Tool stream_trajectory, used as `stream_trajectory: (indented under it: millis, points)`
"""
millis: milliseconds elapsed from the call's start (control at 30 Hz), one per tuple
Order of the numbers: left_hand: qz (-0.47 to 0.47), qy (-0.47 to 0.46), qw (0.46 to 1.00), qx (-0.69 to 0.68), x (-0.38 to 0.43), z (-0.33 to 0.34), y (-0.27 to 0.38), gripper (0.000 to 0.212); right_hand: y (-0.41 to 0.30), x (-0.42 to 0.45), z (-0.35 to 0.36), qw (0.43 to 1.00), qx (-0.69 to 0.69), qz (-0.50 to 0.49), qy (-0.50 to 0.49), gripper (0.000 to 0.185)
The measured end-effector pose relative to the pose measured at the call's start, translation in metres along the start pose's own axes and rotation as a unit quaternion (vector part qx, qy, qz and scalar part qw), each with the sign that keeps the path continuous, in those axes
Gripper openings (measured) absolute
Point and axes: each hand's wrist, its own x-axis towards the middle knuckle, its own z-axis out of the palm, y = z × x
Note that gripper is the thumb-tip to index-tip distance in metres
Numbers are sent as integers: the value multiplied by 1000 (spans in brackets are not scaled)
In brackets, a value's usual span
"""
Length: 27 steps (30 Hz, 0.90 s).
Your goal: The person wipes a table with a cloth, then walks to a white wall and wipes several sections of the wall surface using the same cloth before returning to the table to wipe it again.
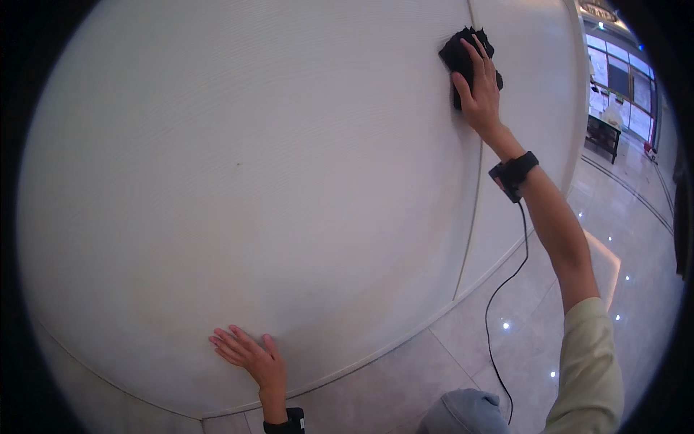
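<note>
My right hand (482,89) presses a bunched black cloth (467,59) flat against a white wall panel (303,179), right at a vertical seam (476,200). The fingers lie spread over the cloth, and the thumb points up along its left side. Low on the same panel, my left hand (249,355) is held with its fingers apart and nothing in it. Whether its palm touches the surface I cannot tell. A small dark speck (238,164) marks the panel between the hands.
A black device (512,176) is strapped to my right wrist, and its thin cable (490,309) hangs down. Glossy tiles (379,388) meet the panel's foot. Past the panel's right edge stand a dark table (603,135) and large windows (623,76). My bent knee (461,412) shows below.
</note>
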Motion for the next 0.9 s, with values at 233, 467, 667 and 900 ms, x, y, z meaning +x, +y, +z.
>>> stream_trajectory:
  millis: [233, 467, 667, 900]
  points:
    - [-28, 29, 999, 15, -9, -31, 0, 73, -167, -226, -4, 905, 123, -210, -348, 52]
    - [-128, 26, 991, 3, -22, -66, -22, 72, -164, -204, -29, 807, 189, -418, -372, 44]
    - [-79, 97, 989, 78, -64, -82, -75, 70, -180, 82, -50, 987, 67, -139, -42, 58]
    - [-125, 107, 986, -18, -100, -206, -87, 66, -446, -33, -75, 963, 166, -154, -150, 65]
